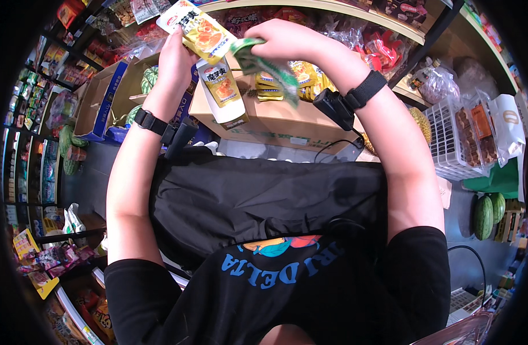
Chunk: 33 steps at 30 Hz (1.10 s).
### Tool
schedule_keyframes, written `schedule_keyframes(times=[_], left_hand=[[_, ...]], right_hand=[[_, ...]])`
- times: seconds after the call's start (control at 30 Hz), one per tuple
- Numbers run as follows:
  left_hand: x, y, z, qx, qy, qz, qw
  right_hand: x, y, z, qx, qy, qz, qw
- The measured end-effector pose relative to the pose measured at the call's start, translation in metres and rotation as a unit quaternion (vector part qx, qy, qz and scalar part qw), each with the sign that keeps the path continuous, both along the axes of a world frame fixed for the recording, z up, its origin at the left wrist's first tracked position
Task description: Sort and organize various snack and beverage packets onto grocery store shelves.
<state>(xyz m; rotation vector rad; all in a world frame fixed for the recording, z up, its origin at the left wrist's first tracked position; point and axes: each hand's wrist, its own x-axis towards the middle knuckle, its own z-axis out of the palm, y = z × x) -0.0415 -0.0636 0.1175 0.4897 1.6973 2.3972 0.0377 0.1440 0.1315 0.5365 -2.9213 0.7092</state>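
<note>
My left hand (177, 58) grips a white-and-yellow printed snack carton (205, 36) by its side, tilted over a cardboard box. In my right hand (277, 41) is a crumpled green-and-white cloth (285, 77), blurred by motion and hanging towards the box top. Just below the held carton, a similar carton (223, 86) leans on the near edge of the large cardboard box (264, 116); whether the two touch is unclear. Several yellow snack packets (270, 92) are stacked on that box, partly hidden behind the cloth and my right forearm.
Left of the box stands an open blue-sided carton (111, 97) near watermelons (150, 79). Shelves of bagged goods (384, 49) run along the back. A white plastic basket (445, 133) stands at right, with more watermelons (483, 217) on the floor. A black cable (333, 144) dangles from my right wrist device.
</note>
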Motion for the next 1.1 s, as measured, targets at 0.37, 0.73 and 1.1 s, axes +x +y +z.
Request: schedule_keyframes(times=[0.37,0.73,1.1], left_hand=[[0.018,0.017,-0.007,-0.381,0.423,0.022,0.822],[0.016,0.026,-0.012,-0.269,0.468,0.21,0.815],[-0.008,0.003,0.007,-0.016,0.229,0.013,0.973]], right_hand=[[-0.012,-0.007,-0.026,-0.696,-0.137,-0.075,0.701],[0.004,-0.051,-0.02,-0.495,0.062,0.021,0.867],[0.005,-0.036,-0.025,-0.402,-0.137,0.024,0.905]])
